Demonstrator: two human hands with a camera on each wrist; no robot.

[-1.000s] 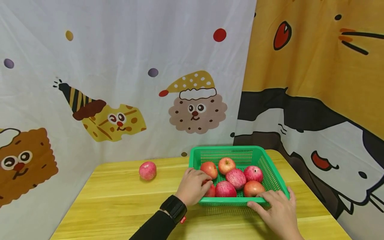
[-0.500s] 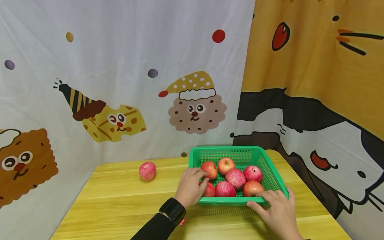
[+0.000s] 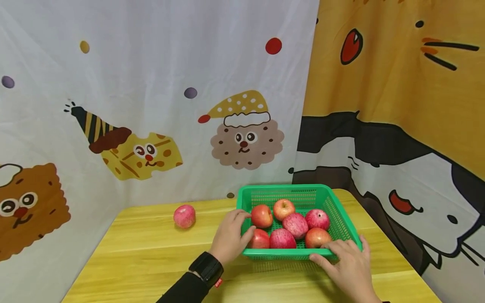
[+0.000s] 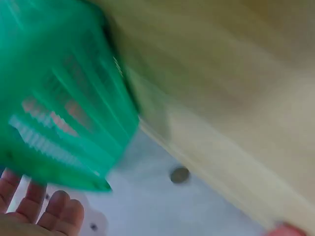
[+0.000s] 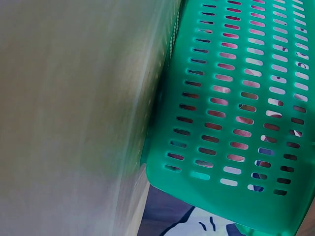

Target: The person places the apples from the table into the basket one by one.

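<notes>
A green slotted basket (image 3: 288, 188) stands on the yellow wooden table (image 3: 151, 252) and holds several red apples (image 3: 296, 225). My left hand (image 3: 230, 235) lies at the basket's left rim with loosely bent fingers and nothing in it; its thumb is close to the front-left apple (image 3: 259, 239). The left wrist view is blurred, with the basket's wall (image 4: 64, 98) above my fingertips (image 4: 54, 211). My right hand (image 3: 346, 263) holds the basket's front right corner, fingers over the rim. The right wrist view is filled by the basket wall (image 5: 236, 98). One loose apple (image 3: 184, 216) lies on the table to the left.
Printed cartoon curtains (image 3: 151, 105) hang right behind the table and along its right side (image 3: 398, 126). A black watch (image 3: 206, 267) sits on my left wrist over a black sleeve. Bare tabletop stretches left of and in front of the basket.
My left hand has drawn back leftward from over the front-left apple to the basket's left rim, holding nothing. The right hand and basket stay put; the view has shifted slightly.
</notes>
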